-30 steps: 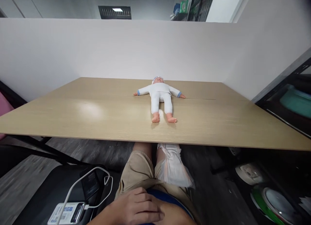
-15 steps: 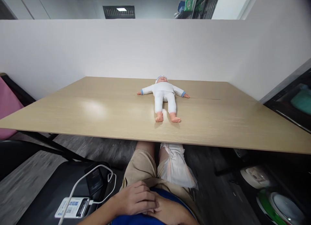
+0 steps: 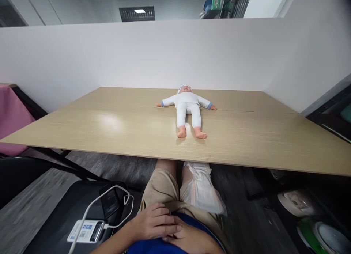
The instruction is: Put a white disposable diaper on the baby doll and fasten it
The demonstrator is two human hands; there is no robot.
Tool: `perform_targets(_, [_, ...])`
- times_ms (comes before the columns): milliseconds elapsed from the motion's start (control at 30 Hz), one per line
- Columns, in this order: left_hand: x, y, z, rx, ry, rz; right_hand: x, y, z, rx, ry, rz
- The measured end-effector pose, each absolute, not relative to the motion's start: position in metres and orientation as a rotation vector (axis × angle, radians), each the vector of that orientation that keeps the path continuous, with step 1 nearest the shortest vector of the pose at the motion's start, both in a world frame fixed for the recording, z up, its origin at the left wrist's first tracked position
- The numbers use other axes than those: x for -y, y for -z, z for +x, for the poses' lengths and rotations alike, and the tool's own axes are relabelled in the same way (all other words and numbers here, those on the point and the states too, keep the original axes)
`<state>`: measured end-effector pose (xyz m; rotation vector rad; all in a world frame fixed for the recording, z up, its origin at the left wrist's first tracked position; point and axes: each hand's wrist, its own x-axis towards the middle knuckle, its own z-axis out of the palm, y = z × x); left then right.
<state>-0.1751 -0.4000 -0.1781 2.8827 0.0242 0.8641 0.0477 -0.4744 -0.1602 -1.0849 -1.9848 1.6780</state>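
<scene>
The left hand (image 3: 157,220) lies over the right hand (image 3: 192,234) at the person's waist, its fingers slightly bent and closed on nothing that shows. The right hand is partly covered, so I cannot tell how its fingers stand or whether anything is under them. The diaper (image 3: 202,192) rests on the right thigh, forward and to the right of both hands and apart from them; the right hand looks the nearer of the 2. Its long axis runs along the thigh, away from the body, up to the front edge of the table (image 3: 131,137). It looks white and soft, gathered and ruffled at the far end, spreading to a thin, sheer edge at the near end, with pale pinkish strips.

The doll (image 3: 188,104) lies face up on the table, well apart from the hands, its long axis pointing away from the person, its 2 bare feet nearest. Its 2 arms spread sideways. It wears white clothes with blue cuffs and a white cap.
</scene>
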Motion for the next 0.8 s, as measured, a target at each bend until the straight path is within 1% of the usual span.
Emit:
perform_targets(200, [0.401,0.182,-0.18,-0.097,-0.838,2.758,0.474,0.169,0.047,1.984,-1.673,-1.06])
perform_targets(400, [0.399,0.182,-0.173,-0.009,-0.804,2.714,0.472,0.173,0.051,2.002,-1.731,-1.056])
perform_targets(633, [0.397,0.176,-0.166,0.003,-0.786,2.611,0.472,0.185,0.054,2.031,-1.703,-1.042])
perform_targets(800, [0.398,0.17,-0.163,-0.03,-0.723,2.593,0.473,0.174,0.053,1.988,-1.685,-1.012])
